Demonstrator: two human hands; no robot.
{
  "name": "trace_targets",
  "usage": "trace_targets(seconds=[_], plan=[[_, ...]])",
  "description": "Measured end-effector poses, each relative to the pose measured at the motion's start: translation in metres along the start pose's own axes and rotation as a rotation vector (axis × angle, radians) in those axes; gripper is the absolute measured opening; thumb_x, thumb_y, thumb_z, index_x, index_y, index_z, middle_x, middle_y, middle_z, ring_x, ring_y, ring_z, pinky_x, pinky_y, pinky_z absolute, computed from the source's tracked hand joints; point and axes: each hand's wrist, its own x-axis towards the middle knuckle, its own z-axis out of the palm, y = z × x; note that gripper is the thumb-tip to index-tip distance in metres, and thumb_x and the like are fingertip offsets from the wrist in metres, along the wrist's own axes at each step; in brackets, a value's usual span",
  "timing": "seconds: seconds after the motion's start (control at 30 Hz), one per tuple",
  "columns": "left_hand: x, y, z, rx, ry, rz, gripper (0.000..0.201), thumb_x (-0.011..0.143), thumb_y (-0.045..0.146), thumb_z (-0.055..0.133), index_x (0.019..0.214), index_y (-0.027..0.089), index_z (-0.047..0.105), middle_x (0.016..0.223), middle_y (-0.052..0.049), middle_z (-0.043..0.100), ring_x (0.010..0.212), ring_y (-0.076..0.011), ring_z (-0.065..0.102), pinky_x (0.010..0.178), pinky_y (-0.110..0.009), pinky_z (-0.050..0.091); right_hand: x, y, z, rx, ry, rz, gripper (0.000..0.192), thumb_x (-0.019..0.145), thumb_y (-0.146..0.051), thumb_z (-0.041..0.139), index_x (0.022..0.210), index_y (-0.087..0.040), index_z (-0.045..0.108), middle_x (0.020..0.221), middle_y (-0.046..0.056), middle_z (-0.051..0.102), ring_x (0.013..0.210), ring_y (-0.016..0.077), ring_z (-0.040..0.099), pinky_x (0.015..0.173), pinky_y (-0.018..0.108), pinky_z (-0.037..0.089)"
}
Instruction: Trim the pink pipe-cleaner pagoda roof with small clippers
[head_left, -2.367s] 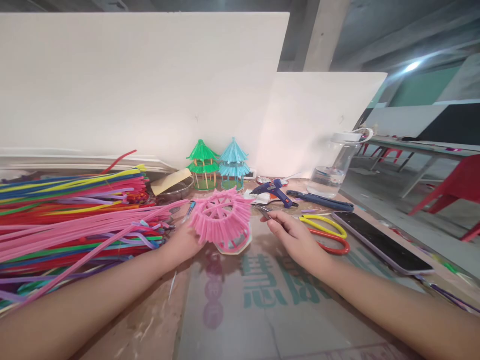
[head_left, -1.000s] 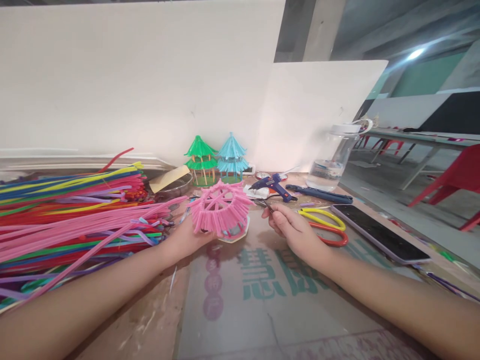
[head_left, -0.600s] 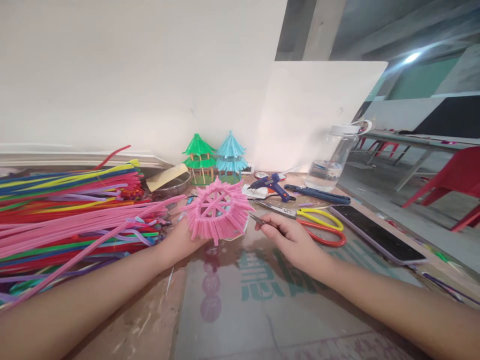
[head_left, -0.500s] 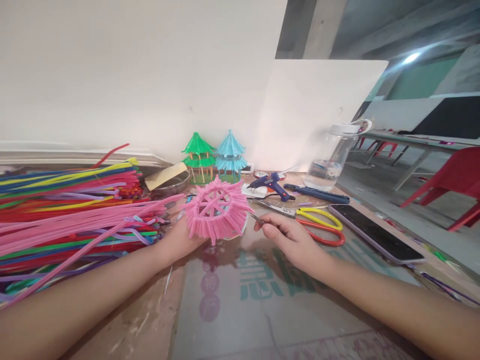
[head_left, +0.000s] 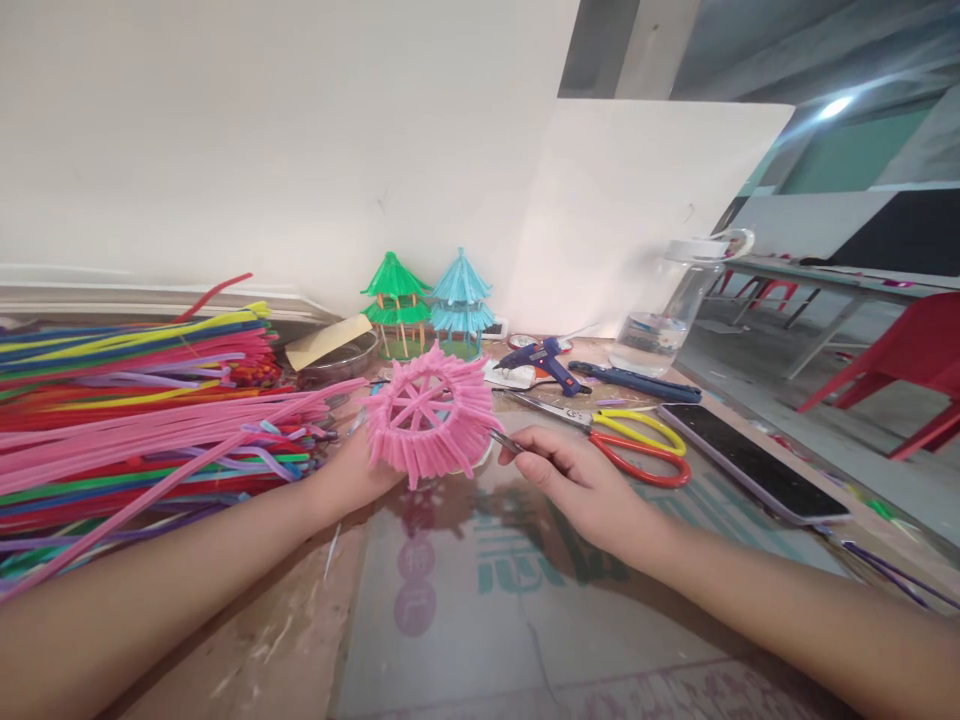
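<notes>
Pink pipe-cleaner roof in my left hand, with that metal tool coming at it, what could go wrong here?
The thin metal tool in the right hand points at the pink roof; a slip could snag a strand or jab the left hand behind it. The open scissors lie close by the right hand, so a sideways reach might catch the blades.

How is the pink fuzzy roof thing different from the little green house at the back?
The pink roof is tilted in the left hand; the green house stands upright by the wall. The pink roof shows open spokes and no posts; the green house has two tiers on posts. Both have fringed edges.
</notes>
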Motion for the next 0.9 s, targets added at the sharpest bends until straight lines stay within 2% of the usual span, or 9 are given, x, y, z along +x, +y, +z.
trace_targets(seconds=[0.27, 0.47, 0.7, 0.9], plan=[[-0.001, -0.015, 0.002, -0.031, -0.043, 0.025, 0.038, 0.087, 0.042, 0.068, 0.12, 0.024, 0.069, 0.124, -0.009, 0.073, 0.125, -0.032, 0.062, 0.114, -0.051, 0.046, -0.001, -0.002, 0.0, 0.015, -0.019, 0.02, 0.029, 0.095, -0.041, 0.045, 0.083, -0.021, 0.061, 0.075, 0.004, 0.063, 0.073, 0.02, 0.058, 0.063, 0.028, 0.045], [-0.001, -0.014, 0.002, -0.048, -0.07, 0.007, 0.035, 0.09, 0.04, 0.063, 0.12, 0.022, 0.07, 0.125, -0.01, 0.072, 0.122, -0.0311, 0.064, 0.113, -0.052, 0.046, -0.001, -0.003, -0.001, 0.024, -0.038, 0.005, 0.029, 0.097, -0.042, 0.046, 0.087, -0.021, 0.063, 0.076, 0.003, 0.064, 0.072, 0.0189, 0.059, 0.064, 0.028, 0.045], [-0.002, -0.01, 0.001, -0.05, -0.032, 0.026, 0.039, 0.085, 0.046, 0.068, 0.117, 0.024, 0.071, 0.123, -0.009, 0.073, 0.124, -0.0324, 0.062, 0.111, -0.051, 0.048, -0.001, -0.002, -0.001, 0.037, -0.039, 0.009, 0.029, 0.096, -0.041, 0.047, 0.087, -0.022, 0.066, 0.078, 0.004, 0.068, 0.074, 0.0198, 0.061, 0.066, 0.028, 0.048], [-0.001, -0.007, 0.001, -0.038, -0.07, 0.034, 0.042, 0.084, 0.049, 0.068, 0.118, 0.023, 0.07, 0.123, -0.009, 0.072, 0.126, -0.0327, 0.061, 0.113, -0.053, 0.045, -0.002, -0.004, -0.002, 0.047, -0.02, -0.009, 0.033, 0.098, -0.041, 0.045, 0.087, -0.021, 0.069, 0.082, 0.005, 0.072, 0.077, 0.0203, 0.065, 0.07, 0.029, 0.05]])
